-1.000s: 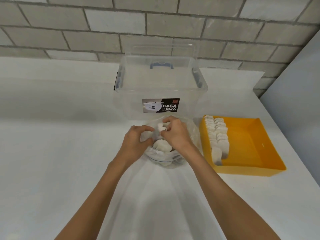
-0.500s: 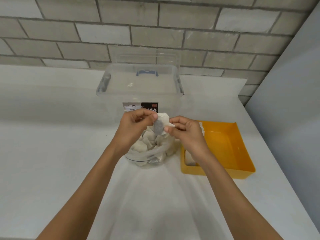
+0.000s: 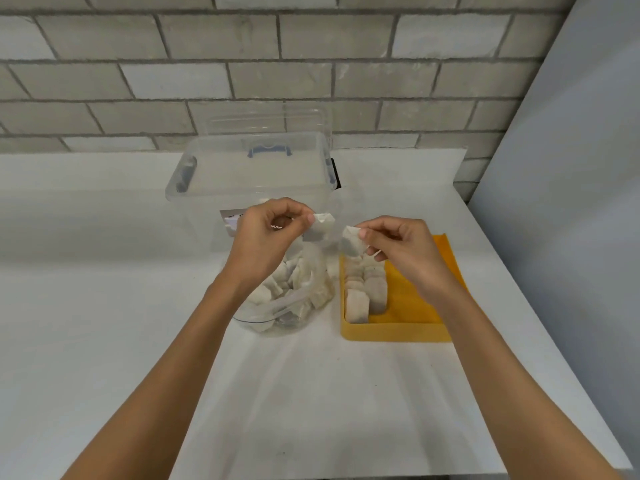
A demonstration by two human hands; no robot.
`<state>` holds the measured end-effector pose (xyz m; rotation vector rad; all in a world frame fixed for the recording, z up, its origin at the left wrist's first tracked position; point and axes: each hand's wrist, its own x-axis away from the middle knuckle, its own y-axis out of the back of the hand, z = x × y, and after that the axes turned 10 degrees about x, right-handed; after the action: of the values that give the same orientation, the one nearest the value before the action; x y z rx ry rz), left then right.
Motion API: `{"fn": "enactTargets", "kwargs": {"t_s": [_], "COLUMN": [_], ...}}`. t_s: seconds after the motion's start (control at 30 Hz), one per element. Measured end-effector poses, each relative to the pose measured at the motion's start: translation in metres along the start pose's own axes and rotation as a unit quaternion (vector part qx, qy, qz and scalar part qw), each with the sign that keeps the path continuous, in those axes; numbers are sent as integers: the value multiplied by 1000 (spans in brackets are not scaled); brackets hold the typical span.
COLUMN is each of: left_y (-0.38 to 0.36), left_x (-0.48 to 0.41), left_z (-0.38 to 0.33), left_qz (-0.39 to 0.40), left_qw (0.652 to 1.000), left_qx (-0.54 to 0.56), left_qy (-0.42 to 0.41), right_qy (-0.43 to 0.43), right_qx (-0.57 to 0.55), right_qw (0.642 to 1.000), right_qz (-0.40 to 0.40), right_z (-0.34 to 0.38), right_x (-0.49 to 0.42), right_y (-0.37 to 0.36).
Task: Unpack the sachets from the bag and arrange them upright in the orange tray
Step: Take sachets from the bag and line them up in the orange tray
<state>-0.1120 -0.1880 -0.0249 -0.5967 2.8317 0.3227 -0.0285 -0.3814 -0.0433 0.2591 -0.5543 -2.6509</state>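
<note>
While both hands hang above the white table (image 3: 104, 306), I see each one pinching a sachet of its own.

Left hand (image 3: 266, 233): thumb and forefinger are closed on the first sachet (image 3: 320, 230), a white packet with a grey lower edge. It sticks out toward the right hand.

Right hand (image 3: 398, 244): thumb and forefinger pinch the second sachet (image 3: 351, 244) by one end, the other fingers curled loosely behind. This packet tilts toward the left hand. The two sachets are near each other but apart, with a clear gap between them.

Below the left hand and its wrist lies the clear plastic bag (image 3: 294, 306), its mouth open toward me, with loose sachets (image 3: 277, 289) heaped inside.

Below the right hand, partly hidden by its wrist and forearm, sits the orange tray (image 3: 415, 327). Upright sachets (image 3: 363, 292) stand in two short rows against the tray wall on the left-hand side, packed one behind another. I cannot count them, since the right hand covers the far end of the rows. Bag and tray lie just beside each other.

Beyond the left hand stands a transparent storage box (image 3: 249, 181) with a blue handle (image 3: 269, 150) at its far side. A printed label (image 3: 230, 221) on its near wall is mostly hidden behind the left hand's knuckles, so I cannot read it. Behind the box rises a grey brick wall (image 3: 207, 81), and to the outer side of the right hand stands a plain grey panel (image 3: 571, 168).
</note>
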Motion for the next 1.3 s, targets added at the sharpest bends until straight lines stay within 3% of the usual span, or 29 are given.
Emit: {"fn": "enactTargets", "kwargs": {"t_s": [0.3,0.47,0.8,1.3], "left_y": [-16,-21,-26,-40], "left_x": [-2,0,1,1], "left_z": [3,11,29,44], "left_qz": [27,55,76,115], "left_qw": [999,998,997,993], "left_qx": [-24,-16,-11,11], "left_qy": [-12,-7,14,28], "right_qy": [10,13,-87,-139], "right_qx": [14,129,281,218], "right_qw": [1000,992,949,964], "right_qz": [-9,-15,110,66], "right_z": [-8,-23,-50,-72], "right_x": [11,17,13,13], "right_y": [19,25,21,-3]}}
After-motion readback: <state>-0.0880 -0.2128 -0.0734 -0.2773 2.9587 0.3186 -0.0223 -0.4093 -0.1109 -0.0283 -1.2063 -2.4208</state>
